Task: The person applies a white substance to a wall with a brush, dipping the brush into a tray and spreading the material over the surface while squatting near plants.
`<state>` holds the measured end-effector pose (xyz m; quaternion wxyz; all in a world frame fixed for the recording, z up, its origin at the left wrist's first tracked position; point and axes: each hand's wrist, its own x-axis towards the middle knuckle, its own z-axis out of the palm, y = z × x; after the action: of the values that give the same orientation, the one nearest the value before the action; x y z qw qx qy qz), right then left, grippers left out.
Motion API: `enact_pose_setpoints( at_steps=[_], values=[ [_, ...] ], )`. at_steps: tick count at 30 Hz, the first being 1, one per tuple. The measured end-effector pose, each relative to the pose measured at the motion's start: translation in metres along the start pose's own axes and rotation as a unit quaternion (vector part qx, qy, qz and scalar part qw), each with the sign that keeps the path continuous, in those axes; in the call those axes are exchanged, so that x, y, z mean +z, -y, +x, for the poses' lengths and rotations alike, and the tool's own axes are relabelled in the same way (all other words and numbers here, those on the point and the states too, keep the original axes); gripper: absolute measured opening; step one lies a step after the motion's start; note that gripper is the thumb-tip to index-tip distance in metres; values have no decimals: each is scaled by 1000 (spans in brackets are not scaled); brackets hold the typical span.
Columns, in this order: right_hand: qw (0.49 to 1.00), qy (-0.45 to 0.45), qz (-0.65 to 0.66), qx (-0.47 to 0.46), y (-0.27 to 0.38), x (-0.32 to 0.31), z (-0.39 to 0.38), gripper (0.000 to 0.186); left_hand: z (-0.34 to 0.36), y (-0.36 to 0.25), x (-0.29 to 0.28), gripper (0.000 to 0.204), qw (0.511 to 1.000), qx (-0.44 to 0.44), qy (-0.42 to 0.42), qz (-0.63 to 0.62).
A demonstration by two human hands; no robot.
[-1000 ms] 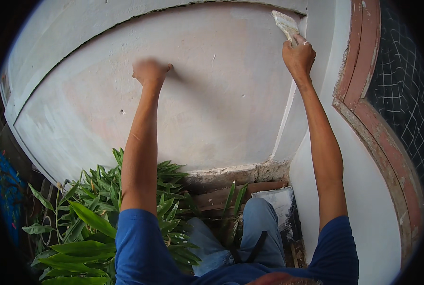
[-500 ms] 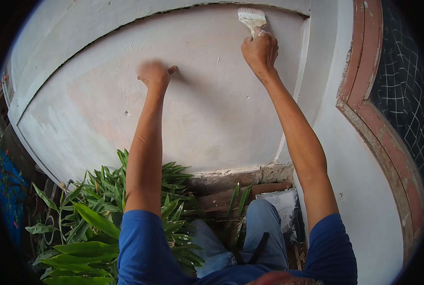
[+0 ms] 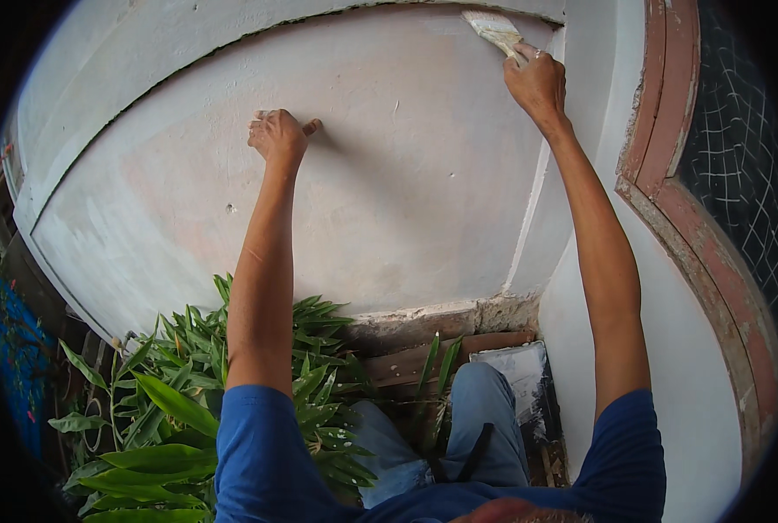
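Observation:
My right hand is closed round the handle of a wide paintbrush. White paint covers the bristles, which touch the pale wall panel close to its upper right corner. The brush tilts, its bristle end pointing up and left. To the left, my left hand rests against the same panel, holding nothing. Its thumb stretches out to the right and its fingers are bent and partly hidden behind the back of the hand.
Leafy green plants crowd the lower left, under my left arm. By my knee lies a paint-smeared tray. A white side wall and a chipped reddish frame with dark mesh stand at the right.
My right hand has moved right with the paintbrush, and the brush has tipped over to the left. My left hand stays at the same place on the panel.

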<state>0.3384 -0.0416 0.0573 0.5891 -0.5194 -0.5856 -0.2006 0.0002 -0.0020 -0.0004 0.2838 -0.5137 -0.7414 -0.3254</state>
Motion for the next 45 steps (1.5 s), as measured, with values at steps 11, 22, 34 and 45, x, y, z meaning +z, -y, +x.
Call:
enact_pose_setpoints(
  at_steps=[11,22,34,45],
  values=[
    [987,99,-76,99,25,-24,25,30,0,-5,-3,75,1000,0,16,6],
    [944,323,57,22,149,5,-3,15,2,-1,-3,77,999,-14,36,14],
    [959,189,129,168,-6,-71,50,23,-2,-1,-4,75,999,-18,34,-28],
    [977,140,-138,87,7,-58,69,25,-1,-5,-4,83,999,-26,39,-24]
  ],
)
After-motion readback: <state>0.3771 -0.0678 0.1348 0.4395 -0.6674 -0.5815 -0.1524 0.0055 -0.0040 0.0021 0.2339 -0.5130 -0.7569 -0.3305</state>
